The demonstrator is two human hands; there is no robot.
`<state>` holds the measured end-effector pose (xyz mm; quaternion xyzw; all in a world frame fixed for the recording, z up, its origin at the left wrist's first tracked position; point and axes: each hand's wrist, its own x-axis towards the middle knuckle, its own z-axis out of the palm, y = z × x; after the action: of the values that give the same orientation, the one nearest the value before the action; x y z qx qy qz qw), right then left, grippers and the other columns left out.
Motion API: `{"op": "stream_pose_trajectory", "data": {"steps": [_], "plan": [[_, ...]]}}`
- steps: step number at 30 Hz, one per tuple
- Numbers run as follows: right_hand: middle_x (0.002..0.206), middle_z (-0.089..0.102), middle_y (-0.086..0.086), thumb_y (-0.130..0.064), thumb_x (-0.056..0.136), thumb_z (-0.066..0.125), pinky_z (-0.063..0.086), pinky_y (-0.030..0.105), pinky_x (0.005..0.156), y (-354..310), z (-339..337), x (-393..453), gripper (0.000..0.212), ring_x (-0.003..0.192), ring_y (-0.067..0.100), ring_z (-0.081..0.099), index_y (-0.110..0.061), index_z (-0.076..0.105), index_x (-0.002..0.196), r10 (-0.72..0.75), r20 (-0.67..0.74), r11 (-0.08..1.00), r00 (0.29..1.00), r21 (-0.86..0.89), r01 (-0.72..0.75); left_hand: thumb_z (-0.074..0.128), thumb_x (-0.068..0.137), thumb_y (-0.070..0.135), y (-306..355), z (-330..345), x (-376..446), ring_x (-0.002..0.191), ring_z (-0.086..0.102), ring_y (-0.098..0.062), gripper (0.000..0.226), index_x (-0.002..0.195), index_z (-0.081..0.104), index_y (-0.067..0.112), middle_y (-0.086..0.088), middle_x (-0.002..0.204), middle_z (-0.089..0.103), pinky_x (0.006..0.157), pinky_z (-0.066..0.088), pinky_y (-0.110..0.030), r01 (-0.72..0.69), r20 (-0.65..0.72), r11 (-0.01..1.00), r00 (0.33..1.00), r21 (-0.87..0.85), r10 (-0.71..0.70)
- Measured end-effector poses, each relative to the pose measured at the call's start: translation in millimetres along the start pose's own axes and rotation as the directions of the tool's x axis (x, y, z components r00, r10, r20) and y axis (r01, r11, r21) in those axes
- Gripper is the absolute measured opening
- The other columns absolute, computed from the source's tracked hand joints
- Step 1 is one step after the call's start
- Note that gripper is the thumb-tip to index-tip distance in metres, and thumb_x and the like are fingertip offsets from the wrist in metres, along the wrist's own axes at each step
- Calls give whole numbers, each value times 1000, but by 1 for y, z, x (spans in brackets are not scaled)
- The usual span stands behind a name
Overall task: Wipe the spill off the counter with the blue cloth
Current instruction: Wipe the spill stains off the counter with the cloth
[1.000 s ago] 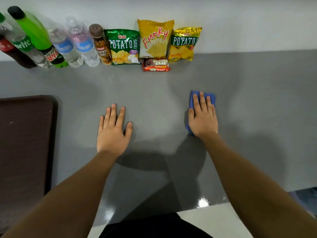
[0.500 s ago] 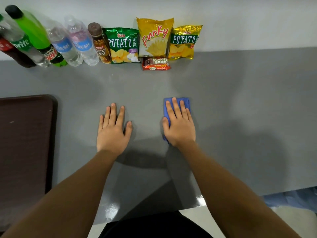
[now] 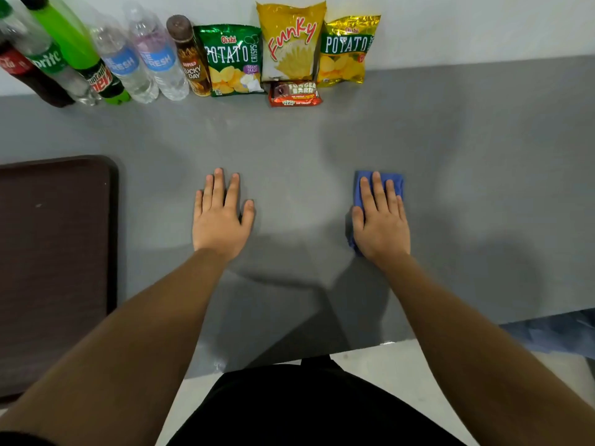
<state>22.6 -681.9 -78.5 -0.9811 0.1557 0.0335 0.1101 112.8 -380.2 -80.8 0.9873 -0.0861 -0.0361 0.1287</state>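
The blue cloth (image 3: 395,182) lies flat on the grey counter (image 3: 476,162), right of centre. My right hand (image 3: 381,224) presses down on it, palm flat and fingers spread, and covers most of it; only the far edge and a strip at the left show. My left hand (image 3: 220,217) rests flat on the bare counter about a hand's width to the left, fingers apart, holding nothing. I cannot make out a distinct spill on the surface.
A dark brown tray (image 3: 54,252) sits at the left edge. Along the back wall stand several drink bottles (image 3: 148,59) and three snack bags (image 3: 291,43), with a small red bar wrapper (image 3: 295,94) in front. The counter's front edge runs near my body.
My right hand slid the cloth left toward my left hand, then back to the right. The left hand stayed put.
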Motion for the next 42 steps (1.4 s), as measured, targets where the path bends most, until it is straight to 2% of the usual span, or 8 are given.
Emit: {"op": "stream_pose_trajectory", "data": {"steps": [7, 10, 14, 18, 24, 32, 37, 42], "plan": [[174, 7, 3, -44, 105, 25, 11, 48, 130, -60, 25, -89, 66, 161, 29, 2, -19, 14, 165, -47, 31, 999, 998, -13, 47, 39, 106, 49, -2, 1, 1, 160, 9, -28, 64, 163, 25, 24, -10, 172, 14, 129, 8, -47, -4, -12, 999, 1000, -33, 3], [175, 1, -1, -48, 107, 26, 4, 42, 130, -76, 29, -84, 66, 161, 25, -5, -23, 7, 166, -139, 47, 990, 989, -10, 139, 44, 104, 47, -3, 1, 1, 159, 14, -30, 64, 162, 30, 23, -12, 171, 18, 128, 11, -48, -8, -29, 999, 1000, -49, 7], [174, 13, -3, -46, 105, 34, 13, 43, 130, -68, 20, -57, 63, 161, 24, 5, -27, 19, 164, -219, 47, 976, 975, 13, 219, 49, 103, 48, -2, -4, 3, 158, 18, -32, 64, 160, 35, 21, -13, 170, 22, 128, 14, -48, -4, -25, 998, 1000, -68, 2], [174, 10, -5, -46, 106, 32, 11, 41, 130, -53, 15, -45, 62, 161, 22, 5, -30, 17, 165, -215, 67, 977, 974, 20, 214, 53, 101, 47, -1, -16, 3, 153, 28, -34, 60, 153, 46, 16, -14, 166, 32, 123, 27, -49, 5, -2, 994, 1000, -106, -6], [174, 3, -5, -49, 106, 25, 8, 43, 131, -11, 7, -69, 64, 161, 23, -1, -29, 10, 165, -147, 91, 989, 985, -19, 149, 56, 100, 40, -13, -42, -15, 127, 53, -40, 44, 131, 64, 9, -18, 132, 63, 100, 50, -51, 3, -73, 998, 997, -67, -8], [171, -21, -5, -55, 107, 7, -3, 43, 131, -20, 22, -160, 66, 158, 20, -22, -28, -12, 163, -200, 187, 974, 962, -68, 215, 56, 99, 38, -36, -59, -52, 91, 66, -37, 26, 92, 69, 16, -9, 89, 68, 68, 53, -44, 56, -172, 991, 982, -118, -76], [172, 18, 7, -43, 107, 39, 23, 47, 127, -66, 38, -189, 64, 160, 30, 14, -17, 23, 164, -343, 44, 938, 938, -40, 344, 57, 99, 37, -52, -65, -69, 82, 67, -40, 29, 84, 67, 15, -11, 84, 68, 63, 53, -44, 93, -177, 988, 978, -124, -115], [173, 17, 2, -44, 106, 36, 28, 49, 125, -116, 44, -159, 65, 160, 26, 12, -21, 20, 165, -467, 120, 882, 876, 2, 470, 59, 100, 36, -59, -72, -80, 79, 68, -40, 27, 83, 67, 15, -11, 82, 70, 63, 53, -44, 104, -166, 985, 978, -138, -126]]}}
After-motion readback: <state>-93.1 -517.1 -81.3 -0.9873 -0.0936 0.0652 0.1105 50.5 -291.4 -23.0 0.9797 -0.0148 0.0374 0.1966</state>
